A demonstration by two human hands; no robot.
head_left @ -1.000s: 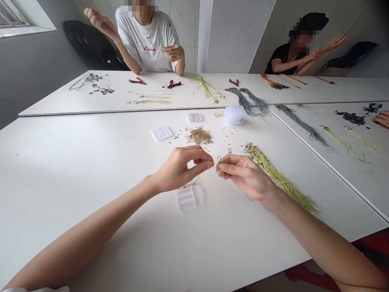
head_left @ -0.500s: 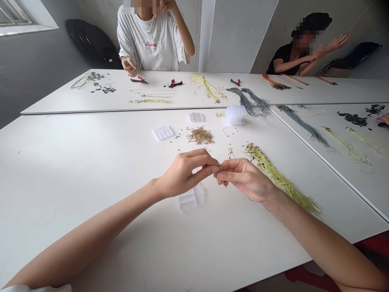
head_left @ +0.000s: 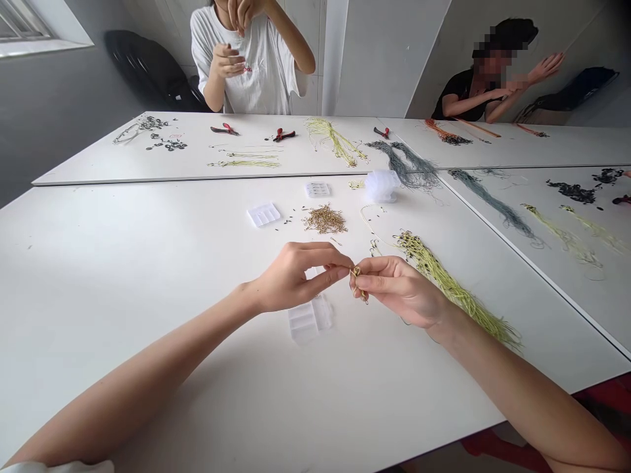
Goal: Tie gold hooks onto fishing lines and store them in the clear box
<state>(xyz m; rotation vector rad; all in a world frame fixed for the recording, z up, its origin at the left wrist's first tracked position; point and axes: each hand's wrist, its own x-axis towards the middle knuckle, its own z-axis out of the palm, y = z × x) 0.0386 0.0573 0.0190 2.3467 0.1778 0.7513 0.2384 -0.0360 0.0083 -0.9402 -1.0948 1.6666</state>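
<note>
We are pinching a small gold hook [head_left: 357, 276] between the fingertips of both hands, above the near white table [head_left: 148, 348]. Our left hand [head_left: 290, 279] is holding the hook from the left, its thumb and forefinger closed on it and the other fingers curled. Our right hand [head_left: 401, 289] is pressing its thumb and forefinger onto the hook from the right.

A clear plastic compartment box [head_left: 308, 320] is lying just below our left hand, and a bundle of yellow-green cords [head_left: 451, 289] is stretching beside our right hand. Farther off, a pile of gold hooks [head_left: 324, 220] is sitting between two small clear trays [head_left: 263, 215], with tiny black beads [head_left: 290, 219] scattered to its left. A crumpled clear plastic mesh [head_left: 381, 186] is resting at the table's far edge.

On the far table [head_left: 98, 164], red-handled pliers [head_left: 284, 135] are lying near more cords. A co-worker in a white T-shirt [head_left: 254, 66] is holding both hands up at chest height, and another person in a black top [head_left: 466, 89] is leaning at the far right with both arms raised.
</note>
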